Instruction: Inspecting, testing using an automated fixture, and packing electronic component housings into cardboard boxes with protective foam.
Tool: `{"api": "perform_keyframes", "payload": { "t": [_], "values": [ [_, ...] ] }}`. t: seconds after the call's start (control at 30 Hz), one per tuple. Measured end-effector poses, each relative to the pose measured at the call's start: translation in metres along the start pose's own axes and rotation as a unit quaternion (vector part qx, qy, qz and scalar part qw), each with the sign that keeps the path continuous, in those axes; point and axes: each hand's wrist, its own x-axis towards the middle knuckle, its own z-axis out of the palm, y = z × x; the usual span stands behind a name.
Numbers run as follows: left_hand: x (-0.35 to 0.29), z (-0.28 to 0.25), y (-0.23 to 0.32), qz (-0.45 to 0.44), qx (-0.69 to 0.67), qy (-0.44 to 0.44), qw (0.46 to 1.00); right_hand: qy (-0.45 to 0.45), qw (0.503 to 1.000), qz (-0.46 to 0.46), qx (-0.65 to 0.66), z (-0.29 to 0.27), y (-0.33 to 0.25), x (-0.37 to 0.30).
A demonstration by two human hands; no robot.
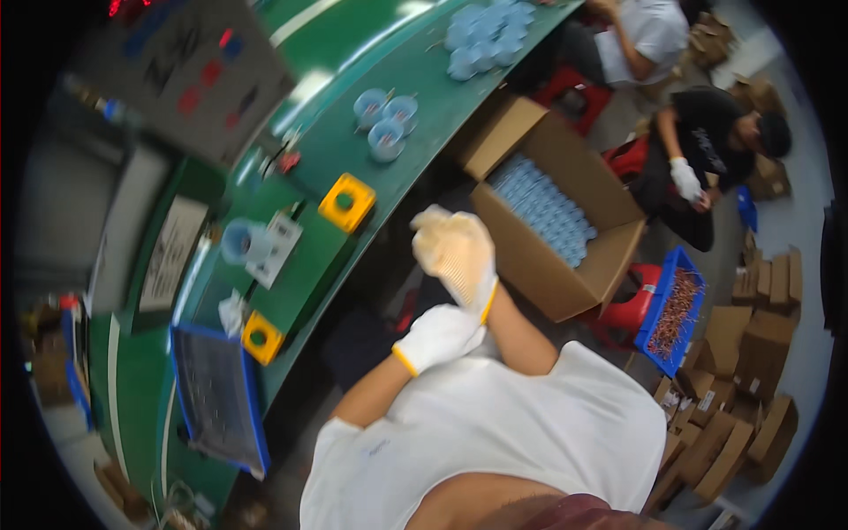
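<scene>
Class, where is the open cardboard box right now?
In the head view, the open cardboard box is right of centre, just right of the person's gloved right hand, between it and the blue tray of small reddish pieces.

Wears plain white in a yellow-cuffed knitted glove [444, 332] on the left hand [435, 341]; wears cream, finely ridged, in a second yellow-cuffed knitted glove [461, 258] on the right hand [452, 247]. Shows dark green along the long, flat workbench [440, 102], bright yellow on the two square blocks [364, 198] with round holes, pale blue on the flared plastic cups [386, 141]. Turns plain brown on the open cardboard carton [523, 256], light blue in close rows on the small pieces [543, 212] inside.
</scene>
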Motion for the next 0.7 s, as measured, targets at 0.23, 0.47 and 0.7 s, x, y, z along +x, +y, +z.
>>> {"api": "perform_keyframes", "payload": {
  "t": [0.23,0.47,0.7],
  "values": [
    [-0.002,0.01,-0.005,-0.03,0.051,-0.084,0.995,0.053,0.973,0.224,0.033,-0.046,-0.002,-0.016],
    [0.008,0.019,-0.002,0.069,0.005,-0.007,0.998,0.042,0.965,-0.037,0.255,0.002,-0.01,-0.012],
    [-0.002,0.017,-0.002,0.124,-0.022,0.105,0.986,0.02,0.949,0.086,0.304,0.035,-0.018,0.003]
  ]
}}
